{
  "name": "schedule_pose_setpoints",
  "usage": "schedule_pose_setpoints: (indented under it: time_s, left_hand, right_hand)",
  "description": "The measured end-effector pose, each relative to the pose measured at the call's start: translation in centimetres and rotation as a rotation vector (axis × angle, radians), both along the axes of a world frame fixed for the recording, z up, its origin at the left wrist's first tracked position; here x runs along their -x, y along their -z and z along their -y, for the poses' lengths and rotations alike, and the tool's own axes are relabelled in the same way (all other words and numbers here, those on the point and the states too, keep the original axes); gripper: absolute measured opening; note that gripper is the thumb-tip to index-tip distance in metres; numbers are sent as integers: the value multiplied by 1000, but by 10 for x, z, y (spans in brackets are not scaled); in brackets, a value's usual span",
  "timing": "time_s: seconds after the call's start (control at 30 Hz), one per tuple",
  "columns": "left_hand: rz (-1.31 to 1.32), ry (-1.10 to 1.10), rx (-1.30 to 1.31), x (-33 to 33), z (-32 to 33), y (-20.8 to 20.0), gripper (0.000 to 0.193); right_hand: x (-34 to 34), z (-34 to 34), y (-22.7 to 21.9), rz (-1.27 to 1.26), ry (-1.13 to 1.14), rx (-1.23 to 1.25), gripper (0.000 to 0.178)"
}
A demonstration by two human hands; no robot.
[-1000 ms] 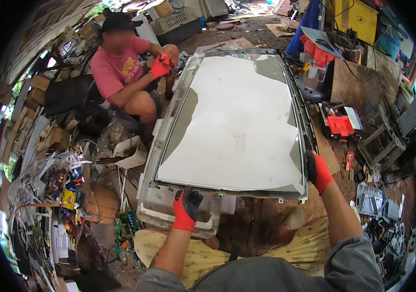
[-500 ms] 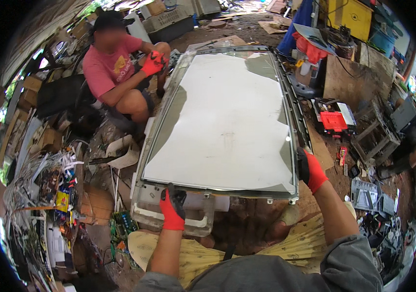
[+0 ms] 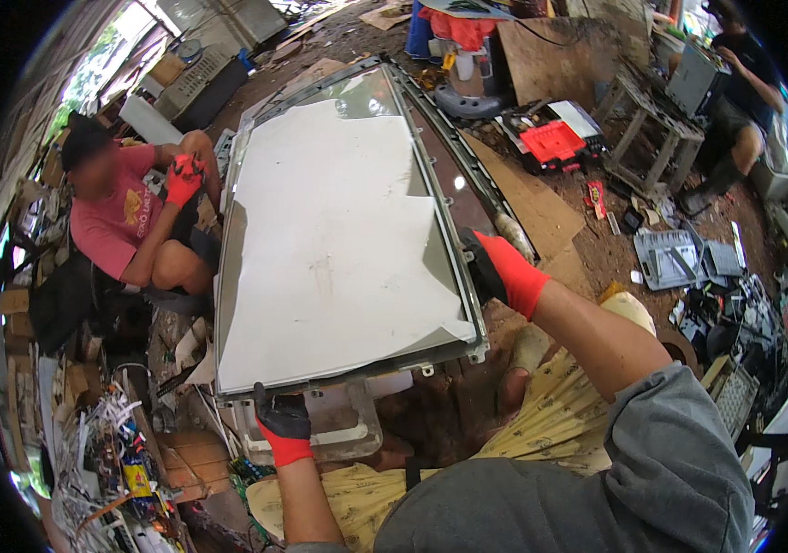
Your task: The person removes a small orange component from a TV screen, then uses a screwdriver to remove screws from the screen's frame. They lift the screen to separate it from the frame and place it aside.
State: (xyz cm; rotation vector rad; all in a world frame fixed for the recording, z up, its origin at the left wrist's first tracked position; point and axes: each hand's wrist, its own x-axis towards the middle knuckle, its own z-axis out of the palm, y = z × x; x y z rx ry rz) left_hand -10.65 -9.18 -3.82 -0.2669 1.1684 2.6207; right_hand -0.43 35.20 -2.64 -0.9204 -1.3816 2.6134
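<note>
The left hand (image 3: 284,422) grips the near edge of the framed white panel (image 3: 334,230), by its left corner; farther, the right hand (image 3: 503,268) clasps its right edge. From the fingers (image 3: 483,265) the panel stretches far, beside a crouching person (image 3: 126,217) at left.

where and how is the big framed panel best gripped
Probably by the rim of the framed panel, coming from its near end: left hand at the near left corner, right hand on the right long edge, as held now. It's broad and flat, and a wavy-edged white sheet covers most of its face.
</note>
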Motion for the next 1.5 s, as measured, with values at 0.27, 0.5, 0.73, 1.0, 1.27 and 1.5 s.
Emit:
schedule_pose_setpoints:
  time_s: [0.27,0.5,0.73,1.0,1.27,1.5]
  left_hand:
    - [-93,69,-3,6,-5,-35,28]
    - [-224,92,-81,11,-8,-88,30]
    - [-529,337,-147,47,5,-126,38]
    - [-487,234,-2,81,-22,-188,31]
    - [-618,360,-122,113,-67,-256,32]
    - [-818,401,-127,131,-81,-281,27]
  right_hand:
    - [-12,-7,-43,-136,-47,0,28]
    - [-13,-13,-89,-235,0,149,47]
    - [16,-47,-86,-546,10,-29,47]
    - [35,-59,-131,-774,197,-219,32]
    - [50,-119,-142,-932,-39,-116,30]
    - [83,-173,-140,-1030,-237,-2,33]
